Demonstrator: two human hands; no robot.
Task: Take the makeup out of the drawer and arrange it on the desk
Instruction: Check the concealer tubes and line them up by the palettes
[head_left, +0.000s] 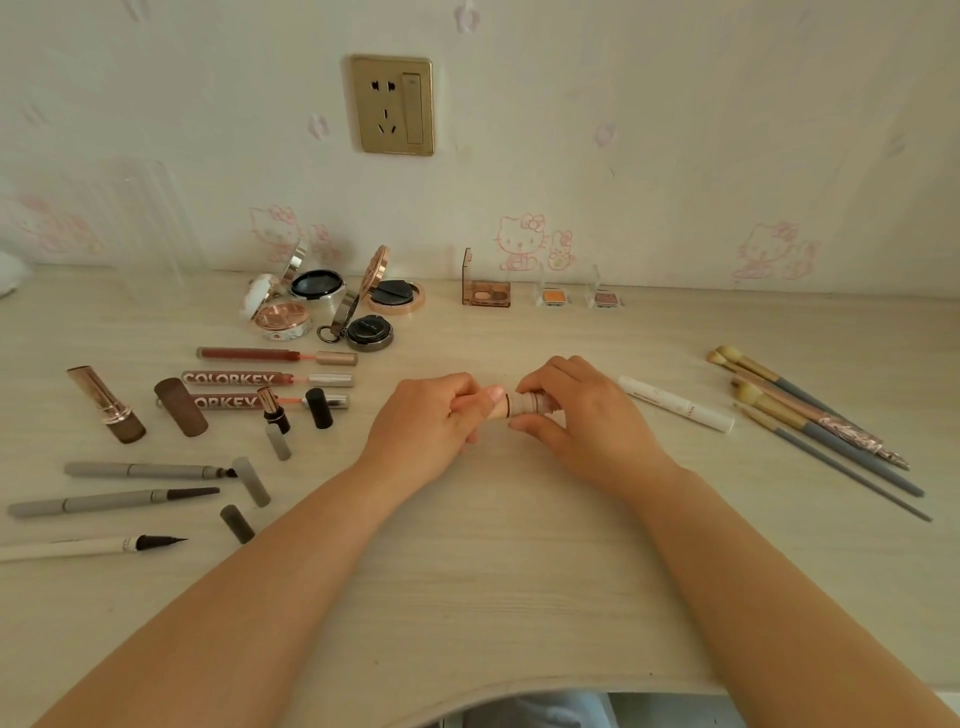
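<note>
Over the middle of the pale wooden desk (493, 561) both hands hold one small beige tube (511, 406) level. My left hand (431, 415) grips its left end, my right hand (566, 402) grips its right end, and most of the tube is hidden by fingers. On the left lie lip gloss tubes (270, 379), uncapped lipsticks (106, 404), loose caps (251, 481) and eyeliner pens (145, 471). Open compacts (332, 306) stand at the back.
A brown eyeshadow palette (487, 293) and two small clear eyeshadow pots (555, 297) stand by the wall. A white tube (675, 404) lies right of my hands, makeup brushes (810, 415) farther right. A gold wall socket (390, 105) is above. The desk's front edge curves inward near me.
</note>
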